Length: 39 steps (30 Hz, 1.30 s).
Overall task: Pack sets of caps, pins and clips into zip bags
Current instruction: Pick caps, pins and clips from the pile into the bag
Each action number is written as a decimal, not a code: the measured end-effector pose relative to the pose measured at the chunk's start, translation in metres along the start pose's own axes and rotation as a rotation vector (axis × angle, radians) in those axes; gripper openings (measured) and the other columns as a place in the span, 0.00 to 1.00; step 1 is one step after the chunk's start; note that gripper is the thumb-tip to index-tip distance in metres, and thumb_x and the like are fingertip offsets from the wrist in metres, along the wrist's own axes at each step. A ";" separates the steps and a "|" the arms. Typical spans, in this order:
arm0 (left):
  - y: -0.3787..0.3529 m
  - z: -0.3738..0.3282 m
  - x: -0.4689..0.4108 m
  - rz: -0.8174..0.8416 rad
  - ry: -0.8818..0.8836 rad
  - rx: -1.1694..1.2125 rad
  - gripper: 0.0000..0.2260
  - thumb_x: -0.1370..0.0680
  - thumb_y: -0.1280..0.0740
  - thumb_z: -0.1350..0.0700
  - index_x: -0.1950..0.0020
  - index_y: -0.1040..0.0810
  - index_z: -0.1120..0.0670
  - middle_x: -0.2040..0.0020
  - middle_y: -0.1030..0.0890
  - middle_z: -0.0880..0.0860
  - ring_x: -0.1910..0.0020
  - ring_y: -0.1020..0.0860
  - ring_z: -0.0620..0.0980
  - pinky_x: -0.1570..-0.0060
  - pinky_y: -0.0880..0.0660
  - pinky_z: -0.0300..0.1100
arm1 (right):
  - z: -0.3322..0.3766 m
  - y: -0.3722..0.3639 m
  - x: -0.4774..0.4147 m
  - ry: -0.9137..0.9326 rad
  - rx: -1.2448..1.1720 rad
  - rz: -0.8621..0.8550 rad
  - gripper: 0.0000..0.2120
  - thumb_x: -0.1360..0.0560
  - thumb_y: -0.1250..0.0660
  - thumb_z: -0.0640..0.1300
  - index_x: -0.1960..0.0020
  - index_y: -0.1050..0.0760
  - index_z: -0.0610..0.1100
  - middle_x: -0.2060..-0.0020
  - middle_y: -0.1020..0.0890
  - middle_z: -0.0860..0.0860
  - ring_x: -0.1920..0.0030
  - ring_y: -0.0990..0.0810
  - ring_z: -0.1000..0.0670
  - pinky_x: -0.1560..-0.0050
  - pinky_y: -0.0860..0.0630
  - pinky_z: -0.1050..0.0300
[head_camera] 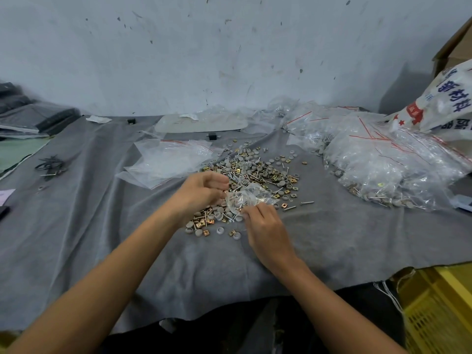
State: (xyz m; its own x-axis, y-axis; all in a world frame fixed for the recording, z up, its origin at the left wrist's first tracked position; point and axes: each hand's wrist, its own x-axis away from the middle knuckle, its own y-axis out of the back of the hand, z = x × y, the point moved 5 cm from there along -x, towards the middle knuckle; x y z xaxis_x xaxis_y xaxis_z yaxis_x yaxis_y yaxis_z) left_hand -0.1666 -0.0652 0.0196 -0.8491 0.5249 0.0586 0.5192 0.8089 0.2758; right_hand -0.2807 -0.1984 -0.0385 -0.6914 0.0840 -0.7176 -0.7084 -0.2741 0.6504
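Observation:
A loose pile of grey caps, metal pins and brass-coloured square clips (258,172) lies spread on the grey cloth (102,226) in the middle of the table. Just above its near part, both hands hold a small clear zip bag (249,196) with a few parts inside. My left hand (204,191) has curled fingers at the bag's left edge. My right hand (263,223) pinches the bag's near right corner. A stack of empty zip bags (166,159) lies left of the pile.
A large heap of filled zip bags (383,159) covers the right side. A printed white sack (439,100) stands at the far right, a yellow crate (439,310) at the lower right. Black clips (51,166) and dark packages (28,118) sit at the left.

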 end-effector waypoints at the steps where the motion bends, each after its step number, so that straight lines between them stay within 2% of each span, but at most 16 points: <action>1: 0.010 0.001 -0.001 -0.056 -0.017 -0.057 0.14 0.21 0.35 0.70 0.45 0.20 0.52 0.46 0.17 0.54 0.54 0.18 0.47 0.58 0.21 0.37 | 0.000 0.000 0.000 0.002 0.002 0.000 0.01 0.22 0.29 0.36 0.50 0.21 0.40 0.57 0.22 0.46 0.56 0.24 0.46 0.57 0.25 0.53; 4: 0.036 0.004 -0.002 -0.140 -0.074 -0.402 0.07 0.20 0.32 0.62 0.50 0.21 0.49 0.52 0.18 0.51 0.57 0.21 0.46 0.59 0.24 0.39 | -0.001 -0.001 0.001 0.002 0.001 0.006 0.02 0.22 0.29 0.36 0.50 0.21 0.40 0.57 0.22 0.46 0.57 0.24 0.46 0.58 0.24 0.54; 7: 0.044 0.013 -0.001 -0.009 -0.042 -0.800 0.04 0.22 0.29 0.57 0.53 0.22 0.48 0.54 0.18 0.47 0.55 0.20 0.46 0.52 0.22 0.44 | -0.001 -0.002 0.000 0.004 -0.004 0.006 0.01 0.21 0.30 0.36 0.51 0.21 0.39 0.58 0.22 0.46 0.57 0.25 0.47 0.59 0.23 0.53; 11: 0.033 0.023 0.003 0.109 -0.036 -1.046 0.06 0.23 0.28 0.54 0.58 0.22 0.46 0.58 0.19 0.41 0.58 0.22 0.40 0.59 0.27 0.37 | 0.000 -0.001 0.000 0.004 -0.012 0.002 0.01 0.22 0.29 0.35 0.51 0.21 0.39 0.58 0.22 0.46 0.57 0.24 0.46 0.59 0.23 0.52; 13: 0.024 0.031 0.003 0.149 -0.011 -1.089 0.02 0.24 0.28 0.54 0.55 0.19 0.50 0.56 0.16 0.44 0.55 0.20 0.44 0.55 0.24 0.41 | 0.001 -0.001 0.000 -0.002 -0.020 0.015 0.01 0.22 0.29 0.35 0.51 0.21 0.39 0.58 0.22 0.46 0.57 0.24 0.46 0.59 0.23 0.52; 14: 0.020 0.034 0.003 0.155 -0.010 -1.136 0.03 0.24 0.28 0.54 0.53 0.18 0.52 0.55 0.15 0.47 0.54 0.19 0.47 0.54 0.23 0.43 | 0.001 -0.001 0.000 -0.003 -0.023 0.019 0.01 0.22 0.30 0.35 0.51 0.21 0.39 0.58 0.22 0.46 0.57 0.24 0.46 0.59 0.23 0.52; 17: 0.010 0.036 0.004 0.109 -0.072 -1.292 0.08 0.23 0.31 0.53 0.55 0.20 0.58 0.55 0.18 0.55 0.55 0.20 0.54 0.63 0.29 0.44 | 0.000 0.000 0.000 -0.006 -0.026 0.021 0.01 0.21 0.30 0.35 0.51 0.21 0.39 0.58 0.22 0.46 0.57 0.24 0.45 0.59 0.23 0.51; 20: 0.009 0.039 0.002 0.055 -0.113 -1.326 0.09 0.23 0.33 0.54 0.57 0.22 0.58 0.56 0.20 0.56 0.56 0.22 0.56 0.64 0.34 0.43 | 0.001 0.000 -0.001 -0.007 -0.029 0.028 0.01 0.22 0.30 0.35 0.51 0.21 0.39 0.58 0.22 0.46 0.57 0.24 0.45 0.59 0.23 0.51; 27: 0.010 0.048 0.001 -0.027 -0.258 -1.282 0.08 0.19 0.36 0.54 0.46 0.19 0.55 0.48 0.22 0.54 0.46 0.22 0.55 0.55 0.30 0.45 | -0.001 -0.003 0.000 -0.007 -0.027 0.038 0.03 0.23 0.29 0.34 0.51 0.21 0.39 0.57 0.22 0.45 0.56 0.24 0.45 0.57 0.23 0.51; 30: 0.013 0.053 -0.001 -0.054 -0.285 -1.271 0.09 0.19 0.36 0.53 0.45 0.19 0.54 0.46 0.22 0.53 0.45 0.22 0.55 0.50 0.27 0.48 | -0.002 -0.004 0.000 -0.021 -0.032 0.044 0.02 0.22 0.30 0.34 0.50 0.21 0.39 0.56 0.22 0.46 0.56 0.24 0.45 0.58 0.23 0.50; 34: 0.016 0.057 -0.001 -0.081 -0.270 -1.253 0.07 0.18 0.36 0.52 0.47 0.23 0.54 0.45 0.22 0.54 0.45 0.22 0.55 0.50 0.27 0.48 | -0.001 -0.003 0.000 -0.014 -0.031 0.039 0.01 0.21 0.30 0.35 0.50 0.21 0.40 0.57 0.22 0.47 0.56 0.25 0.47 0.59 0.24 0.53; 39: 0.014 0.053 0.003 -0.070 -0.258 -1.293 0.09 0.24 0.36 0.59 0.48 0.17 0.53 0.50 0.16 0.53 0.49 0.20 0.55 0.54 0.28 0.46 | -0.001 -0.003 0.000 -0.019 -0.026 0.044 0.01 0.21 0.31 0.35 0.50 0.21 0.40 0.57 0.23 0.47 0.56 0.25 0.48 0.59 0.24 0.54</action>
State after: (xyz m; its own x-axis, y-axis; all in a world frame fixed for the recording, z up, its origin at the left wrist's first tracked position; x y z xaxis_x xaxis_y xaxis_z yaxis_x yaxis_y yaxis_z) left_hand -0.1571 -0.0385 -0.0271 -0.7527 0.6440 -0.1368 -0.1138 0.0774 0.9905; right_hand -0.2782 -0.1988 -0.0413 -0.7248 0.0890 -0.6832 -0.6732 -0.3024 0.6748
